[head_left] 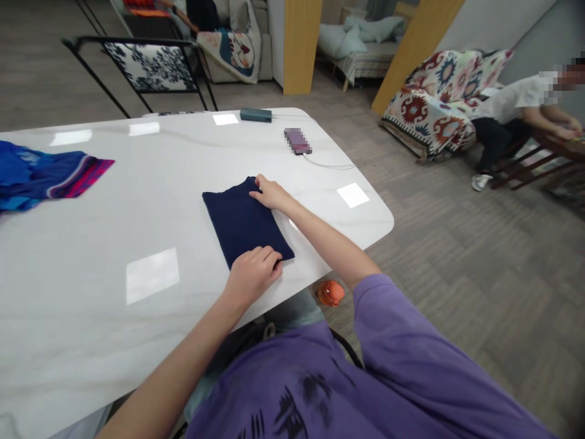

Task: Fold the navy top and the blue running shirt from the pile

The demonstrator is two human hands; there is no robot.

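Observation:
A navy blue garment (pixel 244 222), folded into a rough rectangle, lies flat on the white table (pixel 105 231). At its near edge, my left hand (pixel 256 274) has its fingers curled over the cloth by the near right corner. My right hand (pixel 270 194) grips the far right edge, thumb lying on top of the fabric. The garment's underside and the fingertips beneath the edges are hidden. Away to the left, a blue garment (pixel 41 174) with a pink and red striped end lies loosely bunched.
A phone (pixel 298 141) with a white cable and a dark power bank (pixel 256 115) lie near the far edge. Behind the table stands a black-framed chair (pixel 148 67). An orange object (pixel 331 293) is on the floor. A person (pixel 512 110) sits at right; another is partly visible at the back.

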